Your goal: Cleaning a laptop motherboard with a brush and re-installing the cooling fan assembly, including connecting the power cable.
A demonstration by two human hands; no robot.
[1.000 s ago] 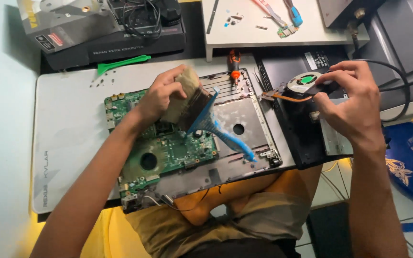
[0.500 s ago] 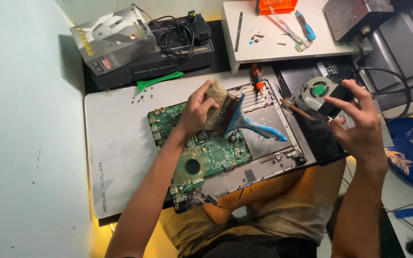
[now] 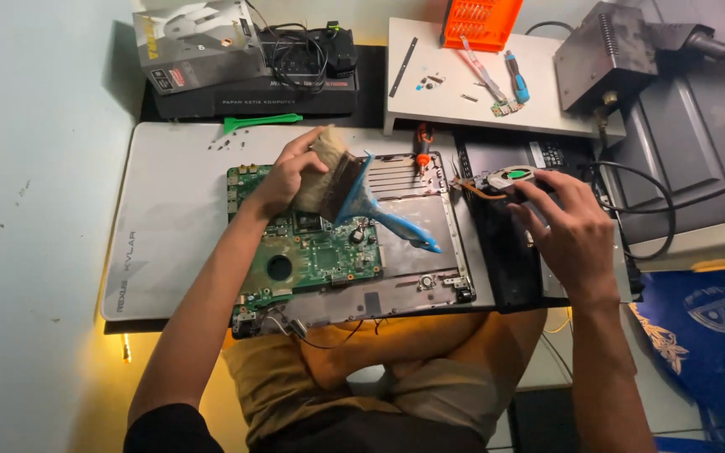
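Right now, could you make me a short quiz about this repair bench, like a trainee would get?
1. True or false: the left hand holds a paintbrush over the green circuit board.
2. What does the right hand touch? A) small round fan B) orange tray C) green plastic pick
3. What colour is the paintbrush handle?

Key: 1 true; 2 A; 3 blue.

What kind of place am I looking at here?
Probably an electronics repair bench: an opened laptop with its green circuit board bare, a small cooling fan under the right hand, and an orange screwdriver-bit case.
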